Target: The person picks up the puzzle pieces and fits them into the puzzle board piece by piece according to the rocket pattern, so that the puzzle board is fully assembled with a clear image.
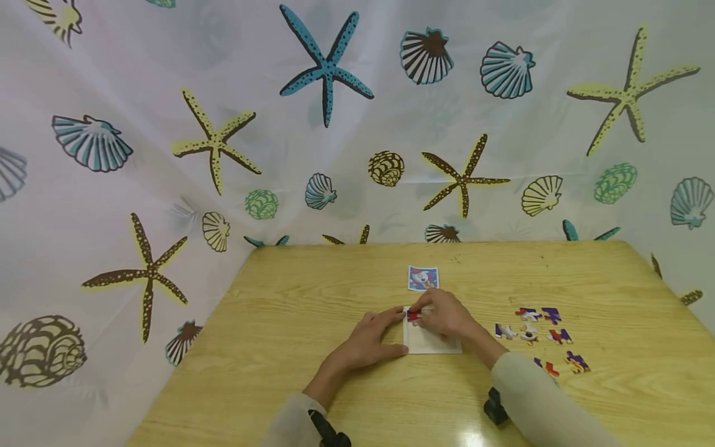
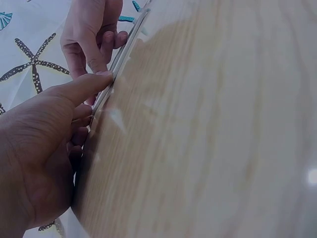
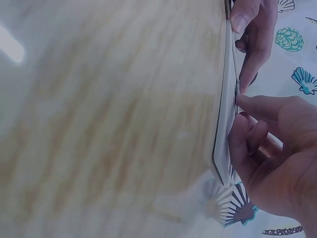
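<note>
A white square puzzle tray (image 1: 432, 344) lies flat on the table. My left hand (image 1: 365, 341) rests at its left side, index fingertip near the far left corner and thumb near the front left corner. In the left wrist view, that thumb (image 2: 94, 85) touches the tray's edge. My right hand (image 1: 447, 315) reaches over the tray with bent fingers, thumb and fingertips at a red and purple jigsaw piece (image 1: 413, 316) in the far left corner. The right wrist view shows these fingers (image 3: 247, 134) close on the tray's surface; the piece is largely hidden there.
Behind the tray lies a small picture card (image 1: 422, 279) with a white figure on blue. Several loose jigsaw pieces (image 1: 527, 334) are spread to the right, some near my right sleeve (image 1: 536, 391). A curtain (image 1: 357, 211) with starfish and shells hangs at the table's far edge.
</note>
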Demonstrator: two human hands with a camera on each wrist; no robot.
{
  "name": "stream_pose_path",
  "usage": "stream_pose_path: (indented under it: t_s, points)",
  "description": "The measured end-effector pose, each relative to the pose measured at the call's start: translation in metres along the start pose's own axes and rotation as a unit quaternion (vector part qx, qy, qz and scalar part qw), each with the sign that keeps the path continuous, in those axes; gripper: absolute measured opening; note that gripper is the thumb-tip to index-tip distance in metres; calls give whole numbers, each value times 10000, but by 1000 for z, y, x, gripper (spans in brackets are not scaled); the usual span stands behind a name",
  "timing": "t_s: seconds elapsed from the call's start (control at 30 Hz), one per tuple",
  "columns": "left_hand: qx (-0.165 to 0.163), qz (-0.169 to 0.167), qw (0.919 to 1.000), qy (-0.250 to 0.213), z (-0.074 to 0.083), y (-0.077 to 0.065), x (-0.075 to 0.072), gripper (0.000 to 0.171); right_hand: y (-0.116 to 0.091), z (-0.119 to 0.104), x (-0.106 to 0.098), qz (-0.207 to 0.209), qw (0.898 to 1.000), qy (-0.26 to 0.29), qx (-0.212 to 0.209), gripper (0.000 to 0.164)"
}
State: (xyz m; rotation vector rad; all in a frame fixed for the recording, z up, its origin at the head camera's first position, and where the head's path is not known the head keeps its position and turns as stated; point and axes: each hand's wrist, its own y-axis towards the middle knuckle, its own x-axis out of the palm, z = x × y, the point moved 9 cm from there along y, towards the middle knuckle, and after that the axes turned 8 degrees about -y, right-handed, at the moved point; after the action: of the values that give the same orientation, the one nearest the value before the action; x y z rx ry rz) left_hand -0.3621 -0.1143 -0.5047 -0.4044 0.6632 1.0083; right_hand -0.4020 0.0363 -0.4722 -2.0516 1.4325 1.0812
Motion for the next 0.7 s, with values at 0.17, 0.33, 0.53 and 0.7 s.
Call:
stream_pose_path:
  t_s: [0.17,0.33,0.53,0.7]
  points:
    - [67,1,10000,40,2,0,0,75,-2,-1,0,11,10000,1,31,16]
    - [14,4,10000,61,2,1,0,75,-6,4,-1,-83,9982,484,332,18]
    - [-76,54,9999,46,3,1,-1,75,-10,11,-6,-54,9949,896,468,20]
    - [-109,67,9999,32,3,1,-1,74,-13,19,-12,-6,9923,1117,525,21]
